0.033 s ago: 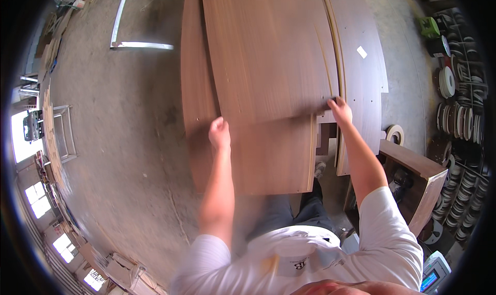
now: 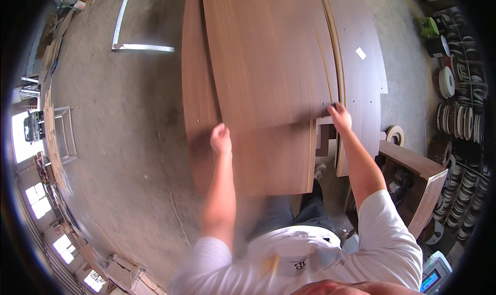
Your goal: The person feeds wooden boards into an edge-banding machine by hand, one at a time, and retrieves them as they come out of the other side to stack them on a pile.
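Note:
A large brown wood-grain panel [image 2: 263, 57] lies on top of other panels in front of me. My left hand [image 2: 221, 141] is closed on its near left corner. My right hand [image 2: 340, 118] grips the near right corner, thumb on top and the other fingers mostly hidden. Below this board, a brown lower panel [image 2: 268, 160] reaches closer to my legs, with pale edges on its right side. Another panel [image 2: 361, 83] with a small white label and drilled holes lies to the right.
An open brown wooden box [image 2: 413, 163] stands right of my legs, near a tape roll [image 2: 395, 135]. Shelves with several rolls of edge banding [image 2: 458, 123] line the far right. A pale metal frame [image 2: 142, 48] rests on the concrete floor at left.
Both hands and the near edge of the top panel have shifted slightly toward my body. My grip looks the same.

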The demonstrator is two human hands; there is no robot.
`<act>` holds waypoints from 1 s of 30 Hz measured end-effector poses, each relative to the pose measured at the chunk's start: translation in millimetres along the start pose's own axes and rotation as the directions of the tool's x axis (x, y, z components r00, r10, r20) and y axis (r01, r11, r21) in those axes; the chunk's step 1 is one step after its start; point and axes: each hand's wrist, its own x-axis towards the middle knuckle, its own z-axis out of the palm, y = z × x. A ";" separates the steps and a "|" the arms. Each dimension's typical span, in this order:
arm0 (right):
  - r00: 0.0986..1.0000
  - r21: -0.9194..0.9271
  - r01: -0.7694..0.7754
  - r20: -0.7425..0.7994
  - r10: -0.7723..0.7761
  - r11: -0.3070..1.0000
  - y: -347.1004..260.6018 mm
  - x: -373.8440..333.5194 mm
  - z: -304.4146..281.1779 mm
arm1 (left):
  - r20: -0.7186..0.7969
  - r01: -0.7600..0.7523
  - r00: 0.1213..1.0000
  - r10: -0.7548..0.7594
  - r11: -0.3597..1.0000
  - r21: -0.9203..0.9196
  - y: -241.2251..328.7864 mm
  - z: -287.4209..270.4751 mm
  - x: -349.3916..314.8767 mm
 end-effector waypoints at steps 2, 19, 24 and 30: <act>0.992 -0.130 -0.082 0.081 0.093 0.988 24.9 -30.8 -3.3 | 0.016 0.067 0.998 -0.068 0.998 0.018 -13.1 -15.3 -32.8; 0.440 0.624 -0.781 0.574 0.690 -0.022 118.0 -238.7 16.5 | 0.116 0.211 0.952 -0.285 0.879 0.426 -113.7 -86.8 -169.0; 0.403 0.622 -0.759 0.679 0.613 -0.190 118.2 -226.7 19.8 | 0.110 0.219 0.941 -0.319 0.825 0.521 -82.2 -76.0 -161.6; 0.381 0.657 -0.731 0.616 0.690 -0.182 92.8 -243.6 -18.4 | 0.304 0.290 0.864 -0.402 0.889 0.354 -70.0 -89.0 -142.8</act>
